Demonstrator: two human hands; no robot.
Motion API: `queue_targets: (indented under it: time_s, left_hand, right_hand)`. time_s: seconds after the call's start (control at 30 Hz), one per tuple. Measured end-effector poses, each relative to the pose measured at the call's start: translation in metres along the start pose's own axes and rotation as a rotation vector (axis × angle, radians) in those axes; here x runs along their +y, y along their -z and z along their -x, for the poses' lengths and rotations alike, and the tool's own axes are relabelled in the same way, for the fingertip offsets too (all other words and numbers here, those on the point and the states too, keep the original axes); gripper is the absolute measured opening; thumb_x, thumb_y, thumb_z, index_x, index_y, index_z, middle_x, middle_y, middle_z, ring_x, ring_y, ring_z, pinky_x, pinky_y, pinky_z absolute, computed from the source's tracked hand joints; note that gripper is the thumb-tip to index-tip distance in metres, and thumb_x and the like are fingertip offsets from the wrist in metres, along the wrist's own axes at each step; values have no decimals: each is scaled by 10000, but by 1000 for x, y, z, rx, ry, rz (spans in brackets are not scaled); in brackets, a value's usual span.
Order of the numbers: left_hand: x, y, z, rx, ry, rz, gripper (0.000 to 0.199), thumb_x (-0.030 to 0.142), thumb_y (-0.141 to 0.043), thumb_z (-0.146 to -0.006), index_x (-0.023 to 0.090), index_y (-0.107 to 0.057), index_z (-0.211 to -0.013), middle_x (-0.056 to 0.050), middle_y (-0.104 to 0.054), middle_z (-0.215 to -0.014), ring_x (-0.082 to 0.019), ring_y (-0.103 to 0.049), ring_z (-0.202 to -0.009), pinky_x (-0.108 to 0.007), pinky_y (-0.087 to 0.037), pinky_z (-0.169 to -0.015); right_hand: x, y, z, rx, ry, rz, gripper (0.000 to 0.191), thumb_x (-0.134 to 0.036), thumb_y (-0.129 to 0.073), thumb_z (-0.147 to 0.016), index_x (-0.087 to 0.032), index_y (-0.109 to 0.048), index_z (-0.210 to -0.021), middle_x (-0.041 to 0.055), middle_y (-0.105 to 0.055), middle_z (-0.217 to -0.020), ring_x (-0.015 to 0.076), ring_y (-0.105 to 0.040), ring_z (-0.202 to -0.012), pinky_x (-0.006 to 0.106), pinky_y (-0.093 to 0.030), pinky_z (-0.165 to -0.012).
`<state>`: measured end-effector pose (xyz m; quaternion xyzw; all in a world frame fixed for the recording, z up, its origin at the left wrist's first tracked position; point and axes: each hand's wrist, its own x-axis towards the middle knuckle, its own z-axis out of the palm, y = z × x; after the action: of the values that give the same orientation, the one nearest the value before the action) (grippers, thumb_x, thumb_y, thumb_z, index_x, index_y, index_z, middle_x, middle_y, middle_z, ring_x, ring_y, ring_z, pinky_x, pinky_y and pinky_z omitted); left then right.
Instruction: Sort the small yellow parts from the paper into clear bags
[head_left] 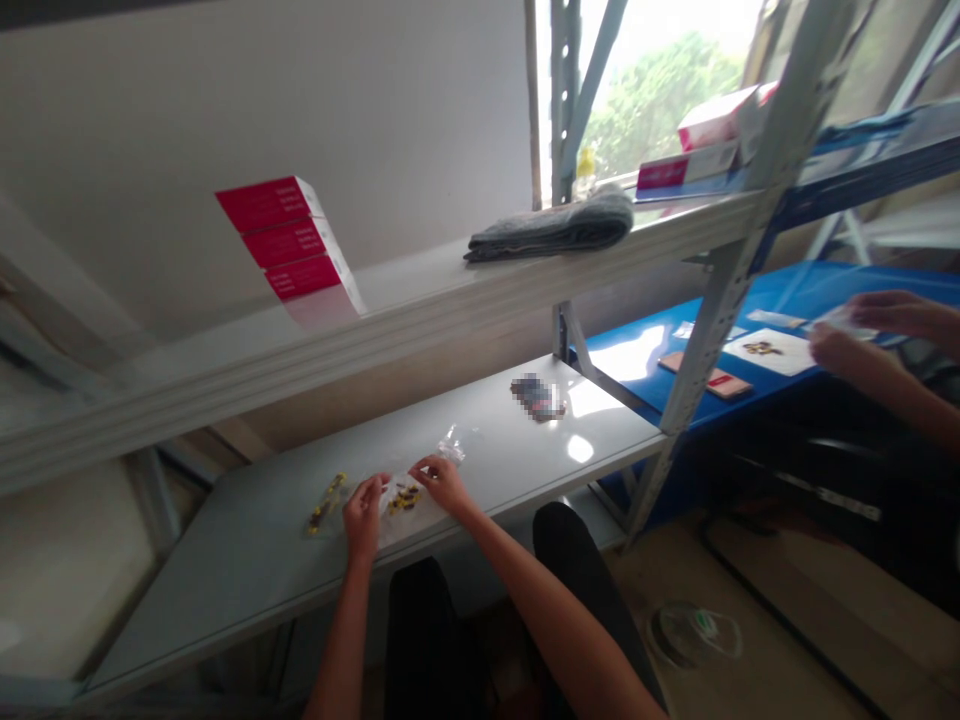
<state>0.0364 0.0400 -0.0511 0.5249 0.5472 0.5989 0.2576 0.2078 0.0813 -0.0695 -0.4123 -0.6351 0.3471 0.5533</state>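
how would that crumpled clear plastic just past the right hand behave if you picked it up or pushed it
The crumpled clear plastic would probably be floppy, since it lies in loose wrinkles near the right hand. It looks thin and see-through, so it is likely light. Its glints suggest a slick surface, so it may slide easily across the table.

This looks like a small workshop or packing room: perforated grey metal uprights [724, 310] support a long pale shelf [420, 320] bearing stacked red-and-white rectangular boxes [292, 240]. Below, a smooth pale-grey surface [247, 540] carries small yellow-and-dark pieces [405, 498] and thin clear plastic bags [451, 443]. Nearby, a second person's hands [844, 352] work over a glossy blue surface [795, 290].
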Motion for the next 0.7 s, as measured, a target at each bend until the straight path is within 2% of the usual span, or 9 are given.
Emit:
queue_targets:
  time_s: [0.1, 0.2, 0.37, 0.47, 0.53, 0.6, 0.7]
  left_hand:
    - [-8, 2, 7, -71, -50, -140, 413, 491, -635, -845, 159, -747, -1063, -127, -764, -1066, -279, -705, -1031, -432, -531, -961]
    - [-8, 2, 8, -106, -89, -188, 387, 441, -628, -856, 173, -747, -1108, -116, -758, -1108, -287, -692, -1081, -450, -515, -997]
    - [-2, 2, 12, -88, -64, -94, 429, 393, -637, -855, 149, -700, -1203, -120, -759, -1095, -269, -699, -1063, -434, -528, -984]
    - [-2, 1, 15, -38, -59, -26, 478, 373, -606, -867, 148, -638, -1287, -132, -734, -1166, -255, -692, -1072, -411, -549, -940]
    - [-4, 4, 15, 23, -74, -65, 453, 359, -575, -868, 153, -645, -1266, -134, -727, -1177, -257, -689, -1068, -397, -563, -895]
    - [-5, 13, 12, 84, -128, -207, 382, 334, -541, -861, 156, -695, -1162, -130, -741, -1118, -265, -693, -1032, -405, -559, -884]
    - [-8, 37, 5, 140, -321, -515, 333, 294, -495, -845, 168, -735, -1039, -130, -739, -1073, -287, -671, -1026, -451, -506, -963]
  right_hand:
    - [1, 0, 0, 1, 38, 24, 86, -225, -702, -833, -179, -775, -823, 41, -715, -801, 134, -576, -661, 238, -433, -658]
    - [2, 0, 0, 2, 51, 15, 97, -233, -694, -835, -178, -772, -817, 45, -720, -809, 138, -593, -670, 242, -445, -661]
    - [-2, 0, 1, 18, 48, -63, 153, -295, -666, -844, -186, -743, -770, 43, -728, -763, 153, -617, -670, 248, -462, -635]
    - [-8, -1, 2, 80, -24, -206, 226, -385, -635, -858, -186, -684, -765, 19, -683, -663, 136, -597, -561, 222, -455, -526]
    - [-10, 0, 2, 164, -109, -357, 276, -458, -592, -877, -189, -625, -826, 1, -656, -636, 125, -582, -475, 201, -423, -422]
    - [-12, 1, 2, 276, -196, -474, 328, -517, -555, -887, -194, -570, -937, -9, -656, -639, 127, -568, -406, 193, -387, -340]
    - [-15, 4, 3, 397, -291, -516, 485, -561, -532, -894, -183, -491, -1195, -12, -670, -621, 149, -554, -345, 199, -345, -271]
